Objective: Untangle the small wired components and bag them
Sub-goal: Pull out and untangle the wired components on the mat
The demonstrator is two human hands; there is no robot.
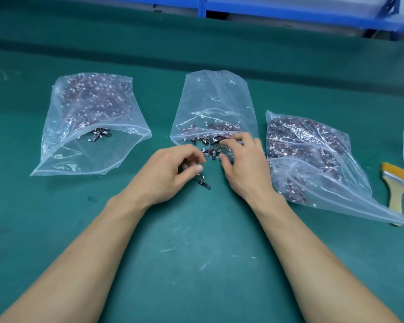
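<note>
Seemingly midway: the left bag (89, 108) and right bag (308, 148) hold heaps, the middle bag (216, 101) only a few. A tangle (211, 152) lies at its mouth on the tabletop (196, 241). The left hand (173, 169) has its grip pinched round some wired components (204, 183); the right hand (240, 159), wrist low and fingers curled, plucks at the tangle.

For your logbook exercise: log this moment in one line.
left hand: pinches wired components | right hand: grips tangle at middle bag mouth
</note>
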